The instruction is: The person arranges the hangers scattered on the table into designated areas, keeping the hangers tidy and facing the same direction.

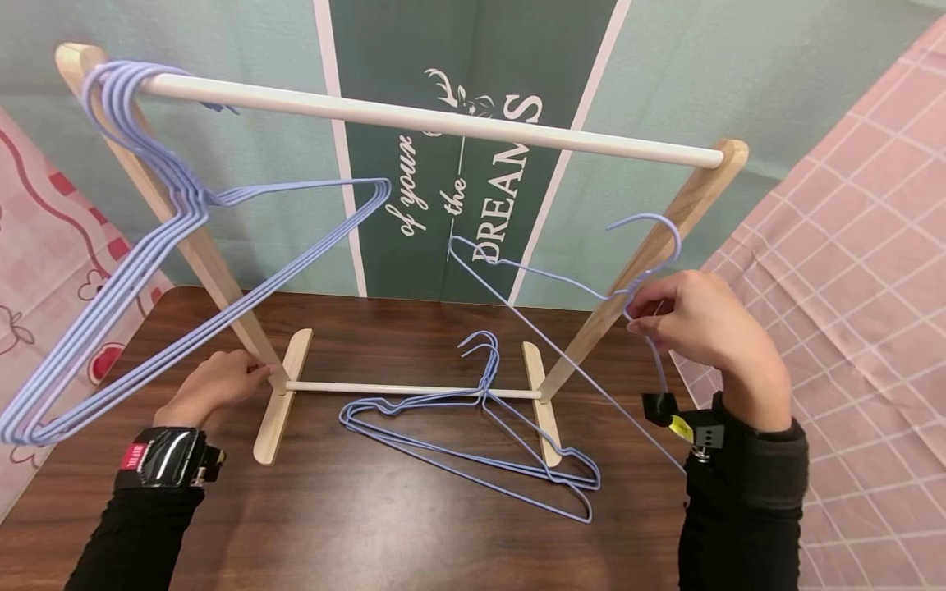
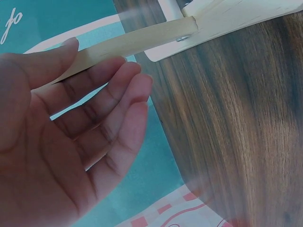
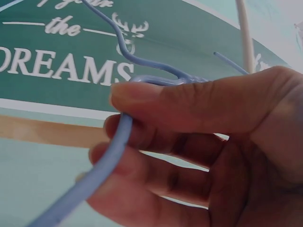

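Right hand (image 1: 695, 324) nearest, raised off the surface (image 1: 384, 525) at the right of the rack (image 1: 436, 123). Thumb and fingers pinch one blue wire hanger (image 1: 517, 275) at the neck just under the hook; the right wrist view shows the thumb laid over the wire with the fingers curled below. Hook points up and sits below the rail's right end, not on it. Hanger body slants down and left, between the rack's legs and the person. Held by the neck, likely so the hook stays free to steer.

Left hand (image 1: 214, 386) low on the surface, fingers straight and spread loosely, tips against the left leg (image 1: 199, 246) close to the foot (image 1: 281, 402). The left wrist view shows an open palm, nothing in it, with the leg just past the fingertips. Reads as bracing the frame so it does not shift.

Between the feet, two loose hangers (image 1: 473, 443) lie flat on the surface, hooks crossing the lower crossbar (image 1: 414, 391), bodies toward the person.

Farther up, a bunch of hangers (image 1: 148, 238) is hooked over the rail at its far left end, swung out to the left, packed tight together. Rest of the rail bare.

No containers seen; the rack is the only holder, carrying just that bunch.

Behind: green banner (image 1: 473, 164) with white lettering. Pink checked cloth (image 1: 857, 271) at right, pink patterned cloth at left.
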`<state>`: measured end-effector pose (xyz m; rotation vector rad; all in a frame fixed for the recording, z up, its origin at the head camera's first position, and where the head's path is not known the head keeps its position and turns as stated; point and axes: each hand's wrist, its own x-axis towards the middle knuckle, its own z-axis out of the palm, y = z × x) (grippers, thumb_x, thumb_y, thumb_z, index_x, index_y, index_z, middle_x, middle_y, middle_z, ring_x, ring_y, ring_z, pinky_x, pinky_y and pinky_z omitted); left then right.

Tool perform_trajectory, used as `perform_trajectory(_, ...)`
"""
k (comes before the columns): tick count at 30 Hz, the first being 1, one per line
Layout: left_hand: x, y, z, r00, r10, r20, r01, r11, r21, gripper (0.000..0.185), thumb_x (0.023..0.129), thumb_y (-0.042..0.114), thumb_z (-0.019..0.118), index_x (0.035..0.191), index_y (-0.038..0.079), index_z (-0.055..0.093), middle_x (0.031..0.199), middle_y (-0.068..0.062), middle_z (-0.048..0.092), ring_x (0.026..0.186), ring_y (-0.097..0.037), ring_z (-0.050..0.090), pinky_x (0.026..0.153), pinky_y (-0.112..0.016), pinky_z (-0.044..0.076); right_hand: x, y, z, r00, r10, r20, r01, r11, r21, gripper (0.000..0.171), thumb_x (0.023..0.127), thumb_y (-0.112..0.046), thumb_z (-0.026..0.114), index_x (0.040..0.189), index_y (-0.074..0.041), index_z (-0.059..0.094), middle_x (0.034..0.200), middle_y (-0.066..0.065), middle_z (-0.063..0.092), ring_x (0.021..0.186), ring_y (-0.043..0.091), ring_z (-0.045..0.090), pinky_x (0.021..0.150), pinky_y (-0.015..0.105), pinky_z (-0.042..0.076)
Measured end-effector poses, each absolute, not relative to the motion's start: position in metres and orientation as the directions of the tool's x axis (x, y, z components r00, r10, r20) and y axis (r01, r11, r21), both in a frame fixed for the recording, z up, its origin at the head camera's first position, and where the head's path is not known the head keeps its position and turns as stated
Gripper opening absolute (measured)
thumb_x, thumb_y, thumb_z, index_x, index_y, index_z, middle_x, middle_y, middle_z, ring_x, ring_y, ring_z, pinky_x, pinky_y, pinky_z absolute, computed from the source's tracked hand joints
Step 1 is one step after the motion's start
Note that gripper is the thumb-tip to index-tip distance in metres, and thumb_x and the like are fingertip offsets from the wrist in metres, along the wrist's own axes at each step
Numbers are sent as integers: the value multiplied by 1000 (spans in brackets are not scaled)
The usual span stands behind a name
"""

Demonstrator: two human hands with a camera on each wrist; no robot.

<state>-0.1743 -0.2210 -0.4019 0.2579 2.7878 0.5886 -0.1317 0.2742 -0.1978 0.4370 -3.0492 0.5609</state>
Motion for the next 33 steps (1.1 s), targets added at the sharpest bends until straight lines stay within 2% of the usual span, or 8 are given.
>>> perform_trajectory(7, -175, -222, -403, -945, 237, -227, 128, 903, 410, 40, 95, 32, 46, 104, -2, 65, 89, -20, 62, 68, -24, 53, 55, -38, 38, -130, 278, -179, -961, -261, 86, -275, 923, -268, 5, 77, -1, 65, 81, -2, 68, 63, 1, 62, 48, 9, 52, 48, 24, 40)
perform_trajectory(12, -175, -222, -402, -942, 239, -236, 123, 899, 420, 41, 95, 32, 46, 104, -3, 64, 87, -19, 62, 64, -21, 48, 53, -35, 35, -129, 281, -169, -964, -246, 95, -264, 923, -280, 6, 78, -3, 67, 82, -1, 68, 66, 3, 63, 48, 9, 54, 48, 23, 41)
perform_trajectory(16, -175, -222, -402, -943, 240, -229, 126, 898, 421, 41, 95, 32, 46, 103, -3, 65, 87, -19, 62, 65, -22, 49, 54, -35, 36, -129, 283, -163, -962, -241, 129, -268, 925, -270, 4, 77, -3, 66, 81, -2, 68, 65, 3, 63, 47, 10, 54, 48, 21, 40)
perform_trajectory(22, -175, -222, -402, -943, 241, -229, 128, 899, 418, 40, 94, 32, 47, 103, -3, 65, 89, -21, 62, 66, -24, 52, 55, -37, 37, -129, 286, -153, -981, -151, 125, -181, 944, -278, 8, 80, -8, 66, 86, -3, 68, 63, 2, 61, 49, 12, 53, 50, 23, 37)
perform_trajectory(27, -175, -221, -402, -943, 236, -234, 121, 899, 420, 39, 94, 31, 46, 103, -3, 65, 86, -18, 62, 63, -21, 48, 54, -35, 35, -129, 287, -147, -978, -117, 172, -163, 945, -284, 12, 81, -10, 66, 89, -1, 68, 63, 3, 62, 49, 12, 54, 52, 20, 36)
perform_trajectory(33, -175, -223, -403, -944, 238, -227, 126, 899, 420, 40, 94, 32, 47, 102, -3, 65, 91, -22, 62, 67, -24, 52, 55, -37, 38, -134, 287, -147, -974, -106, 201, -158, 951, -266, 12, 80, -12, 67, 87, -2, 68, 61, 3, 62, 47, 10, 55, 50, 21, 35)
